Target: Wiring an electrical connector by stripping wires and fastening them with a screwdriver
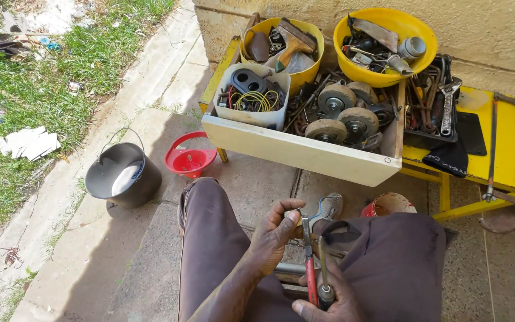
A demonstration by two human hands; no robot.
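The left hand point(276, 229) pinches the jaw end of the red-handled pliers point(309, 268), steadying them; the right hand point(329, 301) is clenched around the handles low between the knees. Ahead of both hands, a cream drawer point(296, 152) holds caster wheels point(344, 113), and two yellow bowls point(385, 42) hold mixed tools. Left of the hands stand a grey bucket point(121, 176) and a red funnel point(190, 160).

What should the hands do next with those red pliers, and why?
Probably squeeze the red-handled pliers shut. The right hand grips the handles low, and the left hand pinches something small at the tips, too small to make out, so it looks set for gripping.
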